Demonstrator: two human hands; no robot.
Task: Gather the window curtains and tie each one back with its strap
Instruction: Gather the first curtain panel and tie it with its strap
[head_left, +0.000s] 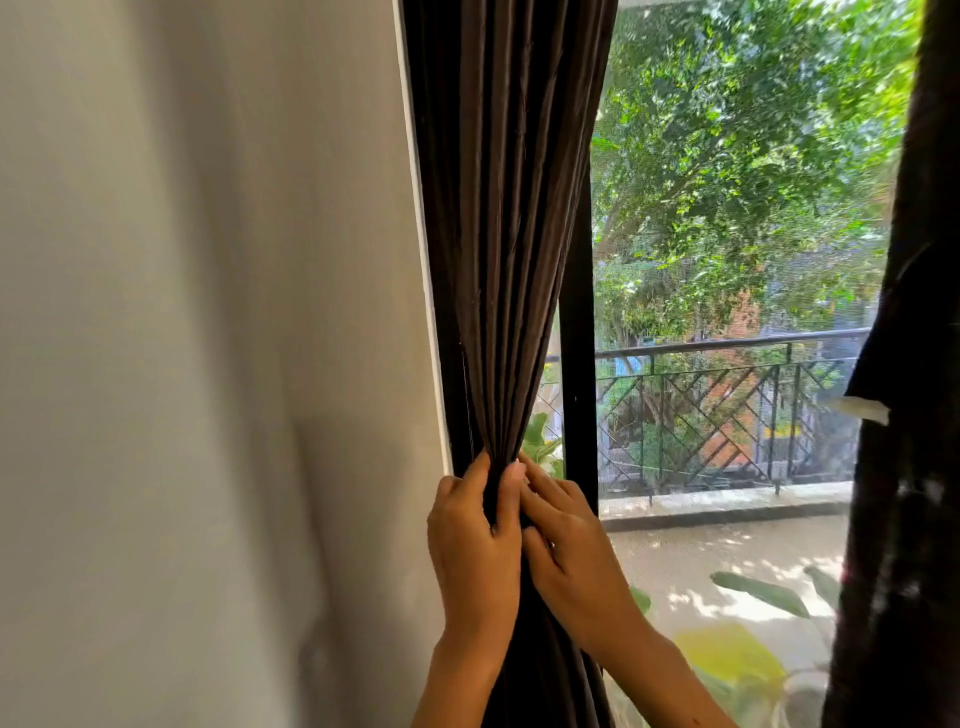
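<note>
Bright daylight floods through the window, leaving the curtains dark; wide-angle edges bend and blur.

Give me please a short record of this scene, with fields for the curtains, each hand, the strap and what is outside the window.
left curtain: dark curtain hangs beside the pale wall, gathered into a narrow bunch at hand height
left hand: left hand grips the bunch, fingers curled round the folds
right hand: right hand holds the same bunch from the window side
strap: none can be made out
right curtain: second dark curtain at the right edge, untouched
outside: trees and a metal railing behind the window screen
</note>
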